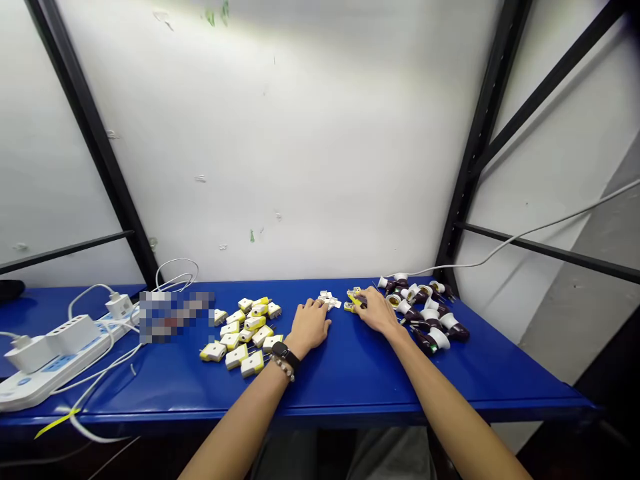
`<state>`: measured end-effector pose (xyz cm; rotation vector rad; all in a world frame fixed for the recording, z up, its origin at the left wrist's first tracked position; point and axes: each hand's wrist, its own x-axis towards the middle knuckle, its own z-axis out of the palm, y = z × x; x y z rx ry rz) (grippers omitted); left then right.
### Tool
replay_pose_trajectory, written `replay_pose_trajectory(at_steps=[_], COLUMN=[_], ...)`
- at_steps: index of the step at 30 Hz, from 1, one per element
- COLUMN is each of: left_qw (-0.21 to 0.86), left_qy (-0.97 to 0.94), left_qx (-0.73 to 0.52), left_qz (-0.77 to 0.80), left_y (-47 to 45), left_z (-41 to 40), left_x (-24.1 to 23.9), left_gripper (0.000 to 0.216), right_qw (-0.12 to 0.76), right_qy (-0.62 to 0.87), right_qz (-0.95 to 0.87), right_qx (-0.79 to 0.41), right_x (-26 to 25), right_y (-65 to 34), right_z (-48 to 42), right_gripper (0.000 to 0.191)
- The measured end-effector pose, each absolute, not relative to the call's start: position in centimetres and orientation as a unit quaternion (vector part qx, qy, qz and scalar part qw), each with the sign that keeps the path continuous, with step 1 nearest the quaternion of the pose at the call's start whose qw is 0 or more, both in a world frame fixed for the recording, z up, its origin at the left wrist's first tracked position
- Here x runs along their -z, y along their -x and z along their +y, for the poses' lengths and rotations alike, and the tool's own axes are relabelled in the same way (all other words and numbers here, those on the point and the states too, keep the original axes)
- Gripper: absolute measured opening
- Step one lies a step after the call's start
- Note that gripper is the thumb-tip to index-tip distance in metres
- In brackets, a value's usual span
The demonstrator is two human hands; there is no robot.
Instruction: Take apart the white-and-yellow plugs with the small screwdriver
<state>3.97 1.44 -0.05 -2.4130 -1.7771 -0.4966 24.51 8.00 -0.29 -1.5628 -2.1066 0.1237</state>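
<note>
My left hand (311, 325) lies low over the blue table, palm down, fingers spread, its fingertips beside a small cluster of white plastic pieces (330, 301). It wears a black watch and a beaded bracelet. My right hand (377, 312) has its thumb and fingers around a yellow-and-white plug piece (354, 300); its fingertips partly hide it. Left of my left hand, several white-and-yellow plug adapters (251, 363) are spread in a loose pile. Right of my right hand lies a heap of dark purple and white lamp holders (411, 311), partly covered by the hand and forearm.
A white power strip (65, 365) with plugged-in chargers and loose white cables occupies the table's left end. A blurred patch (175, 317) hides something beside it. Black metal posts (473, 140) frame the blue table (345, 380); a white wall stands behind. A grey cable (540, 230) crosses the right side.
</note>
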Motion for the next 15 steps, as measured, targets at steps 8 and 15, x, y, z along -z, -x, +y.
replay_pose_trajectory(at_steps=[8, 15], left_qw=[0.028, -0.004], left_qy=[0.793, 0.771], left_qx=[0.149, 0.190], left_qz=[-0.590, -0.607], left_y=[-4.4, -2.4], left_z=[1.2, -3.5], left_x=[-0.1, 0.0], left_gripper=[0.012, 0.020], right_qw=[0.307, 0.277], right_qy=[0.543, 0.400], right_qz=[-0.774, -0.845], right_qx=[-0.108, -0.219], right_x=[-0.5, -0.3], right_y=[-24.8, -23.1], right_z=[7.4, 5.7], right_gripper=[0.028, 0.043])
